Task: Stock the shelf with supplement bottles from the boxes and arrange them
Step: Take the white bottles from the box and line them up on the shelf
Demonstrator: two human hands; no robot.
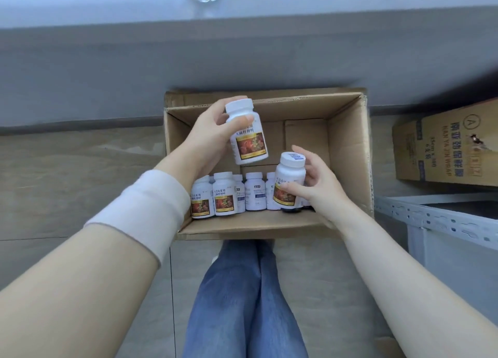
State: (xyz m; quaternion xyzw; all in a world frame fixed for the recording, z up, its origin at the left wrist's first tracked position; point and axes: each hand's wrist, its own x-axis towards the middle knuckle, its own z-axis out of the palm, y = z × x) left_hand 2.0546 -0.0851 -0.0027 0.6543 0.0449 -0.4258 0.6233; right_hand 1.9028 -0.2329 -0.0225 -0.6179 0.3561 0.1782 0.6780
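Right hand [320, 185] pinches capped bottle [289, 177] (thumb on label); left hand [207, 133] grips tilted bottle [249, 139] above box [347, 152].

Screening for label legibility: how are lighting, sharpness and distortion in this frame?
Head view: soft, even light, no hard shadows or glare. Head view: large print on the bottle gripped by the left hand is legible; small print on the bottles in the cardboard box is too soft. Head view: wide-angle bowing curves the ledge and enlarges the near forearms.
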